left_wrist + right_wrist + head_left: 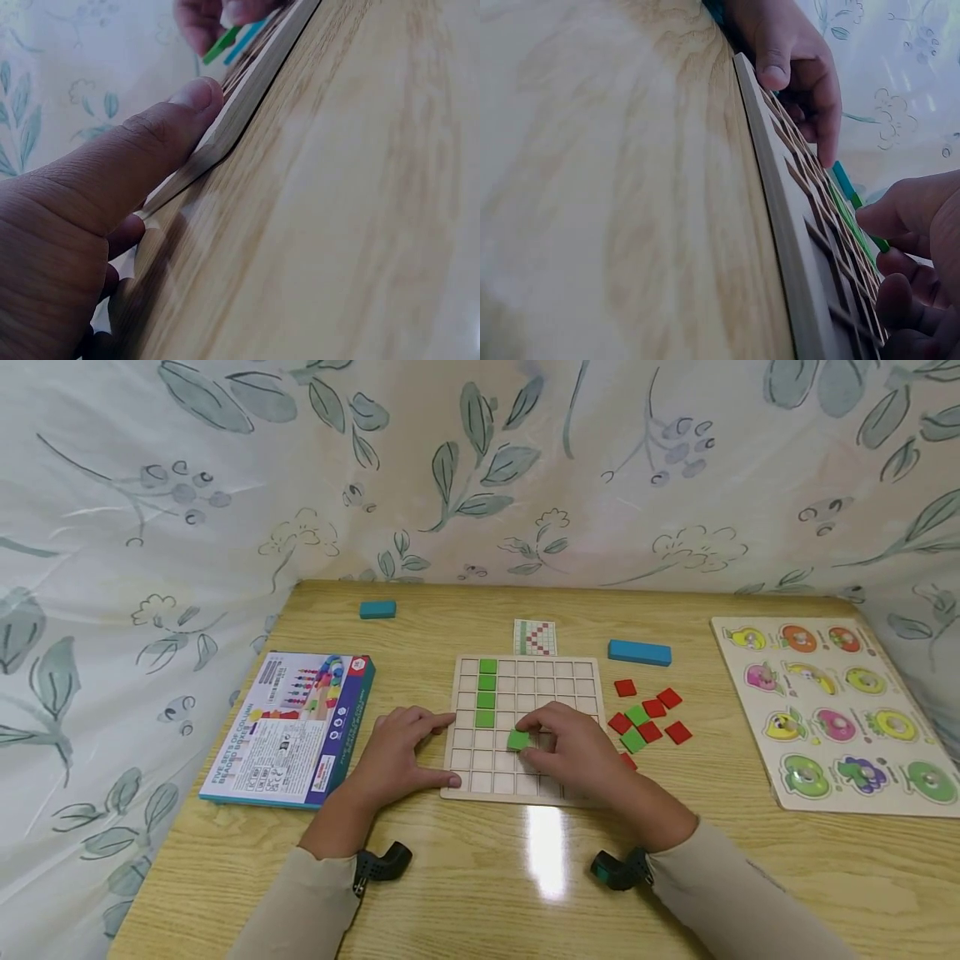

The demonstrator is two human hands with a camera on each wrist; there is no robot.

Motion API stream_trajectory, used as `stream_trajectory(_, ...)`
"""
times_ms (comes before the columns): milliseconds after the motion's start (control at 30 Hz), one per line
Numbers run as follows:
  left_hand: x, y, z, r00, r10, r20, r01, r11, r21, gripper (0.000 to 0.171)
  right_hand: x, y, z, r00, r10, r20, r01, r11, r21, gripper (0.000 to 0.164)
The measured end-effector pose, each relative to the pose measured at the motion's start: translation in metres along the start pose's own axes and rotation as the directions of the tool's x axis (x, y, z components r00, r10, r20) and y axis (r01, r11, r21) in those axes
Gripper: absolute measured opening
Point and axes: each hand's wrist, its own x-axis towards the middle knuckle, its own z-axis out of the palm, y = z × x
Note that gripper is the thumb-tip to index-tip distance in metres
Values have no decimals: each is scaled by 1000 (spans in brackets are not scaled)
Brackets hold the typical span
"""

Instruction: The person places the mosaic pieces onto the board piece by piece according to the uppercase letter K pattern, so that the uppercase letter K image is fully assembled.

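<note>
A wooden grid board (525, 799) lies on the table, with a column of several green square tiles (486, 700) set in its second column from the left. My right hand (576, 747) is over the middle of the board and pinches one green tile (517, 740) between thumb and fingers; in the right wrist view this tile (882, 244) is held tilted above the grid. At the board's left side rests my left hand (401, 752), its thumb (161, 127) on the near left corner and its fingertips touching the edge farther up.
Loose red tiles (678, 732) and green tiles (633, 741) lie right of the board. Behind it are a small pattern card (535, 637) and two blue blocks (640, 652) (377, 609). A boxed set (285, 727) lies left, a fruit puzzle board (840, 718) right.
</note>
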Motion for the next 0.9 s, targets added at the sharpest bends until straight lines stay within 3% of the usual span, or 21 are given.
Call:
stream_trajectory(433, 1, -1, 1, 1000, 11, -14, -11, 1000, 10, 90, 28, -19, 18, 996, -51, 75, 58, 994, -90, 27)
stream_trajectory(900, 1, 1, 1, 1000, 7, -10, -7, 1000, 3, 90, 36, -26, 24, 991, -63, 120, 83, 982, -170, 25)
